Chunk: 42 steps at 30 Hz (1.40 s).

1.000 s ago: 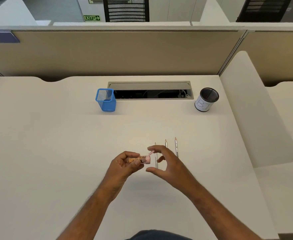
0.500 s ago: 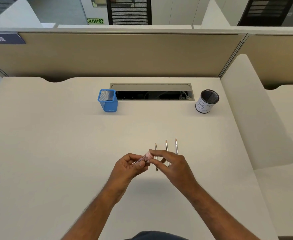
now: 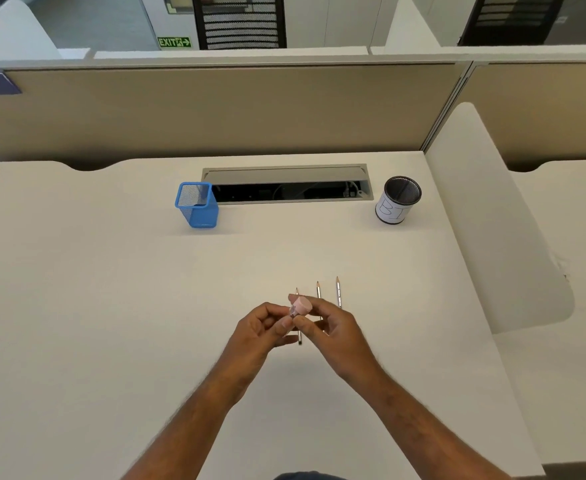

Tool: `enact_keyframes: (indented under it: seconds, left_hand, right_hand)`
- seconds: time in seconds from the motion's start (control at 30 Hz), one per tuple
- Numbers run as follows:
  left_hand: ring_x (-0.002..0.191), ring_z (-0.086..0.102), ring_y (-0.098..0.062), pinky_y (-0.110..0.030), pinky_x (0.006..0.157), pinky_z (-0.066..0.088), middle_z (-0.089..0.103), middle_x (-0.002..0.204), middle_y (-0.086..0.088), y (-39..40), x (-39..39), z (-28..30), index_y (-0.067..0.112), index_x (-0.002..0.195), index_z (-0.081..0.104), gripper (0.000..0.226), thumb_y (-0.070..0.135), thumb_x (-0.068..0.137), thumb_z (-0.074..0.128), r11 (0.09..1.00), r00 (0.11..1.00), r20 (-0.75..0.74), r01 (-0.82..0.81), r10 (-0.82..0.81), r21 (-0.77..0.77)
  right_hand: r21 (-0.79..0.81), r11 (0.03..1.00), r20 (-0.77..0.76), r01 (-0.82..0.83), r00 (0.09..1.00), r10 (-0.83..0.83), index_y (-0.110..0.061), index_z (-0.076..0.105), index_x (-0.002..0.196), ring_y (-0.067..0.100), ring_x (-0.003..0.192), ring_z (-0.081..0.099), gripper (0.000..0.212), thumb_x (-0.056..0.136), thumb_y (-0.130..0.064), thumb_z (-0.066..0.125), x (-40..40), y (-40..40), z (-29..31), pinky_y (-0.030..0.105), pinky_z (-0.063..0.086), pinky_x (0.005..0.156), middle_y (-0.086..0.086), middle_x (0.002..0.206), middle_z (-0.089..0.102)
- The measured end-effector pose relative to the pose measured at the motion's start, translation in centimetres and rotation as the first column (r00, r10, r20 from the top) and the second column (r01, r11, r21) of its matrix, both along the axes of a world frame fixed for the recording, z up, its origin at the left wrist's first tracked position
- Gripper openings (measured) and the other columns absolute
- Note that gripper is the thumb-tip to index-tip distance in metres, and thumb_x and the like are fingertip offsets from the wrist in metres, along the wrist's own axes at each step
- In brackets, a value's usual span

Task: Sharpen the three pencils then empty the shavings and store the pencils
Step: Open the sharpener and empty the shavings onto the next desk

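Observation:
Three pencils lie side by side on the desk, tips pointing away: the left pencil [image 3: 299, 336], the middle pencil [image 3: 318, 289] and the right pencil [image 3: 338, 292]; my hands cover their lower parts. Above them I hold a small sharpener [image 3: 300, 305] with a pink cap and a clear body. My left hand [image 3: 262, 329] grips its body from the left. My right hand [image 3: 329, 327] pinches it at the pink cap end. A blue mesh cup [image 3: 197, 204] stands at the back left, and a black mesh cup with a white label [image 3: 397, 199] at the back right.
A grey cable tray [image 3: 286, 174] is sunk into the desk between the two cups. A beige partition runs along the back edge. A white curved divider [image 3: 492, 216] bounds the desk on the right.
My right hand has closed in from open fingers onto the sharpener's pink cap end. The sharpener has tilted from lying sideways to cap-up, and both hands now meet over the pencils.

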<state>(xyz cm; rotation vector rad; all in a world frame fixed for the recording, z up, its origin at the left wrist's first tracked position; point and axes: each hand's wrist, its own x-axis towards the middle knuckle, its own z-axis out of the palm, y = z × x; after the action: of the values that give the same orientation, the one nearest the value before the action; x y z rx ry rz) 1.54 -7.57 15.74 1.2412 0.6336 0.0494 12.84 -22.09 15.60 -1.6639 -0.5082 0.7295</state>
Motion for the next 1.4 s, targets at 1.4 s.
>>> enact_keyframes:
  seconds: [1.4]
  left_hand:
    - [0.083,0.071,0.008,-0.01,0.073,0.051,0.078,0.098,0.006,-1.7,40.0,-0.8,0.012,0.124,0.075,0.023,0.023,0.104,0.071,0.741,0.945,0.013,0.248,-0.327,0.624]
  right_hand:
    - [-0.12,0.979,0.551,0.165,0.831,-0.072,-0.017,0.078,0.121,0.012,0.094,0.067,0.029,0.092,-0.023,0.079,37.1,-4.8,-2.5,0.024,0.053,0.084,0.0,0.1,0.071]
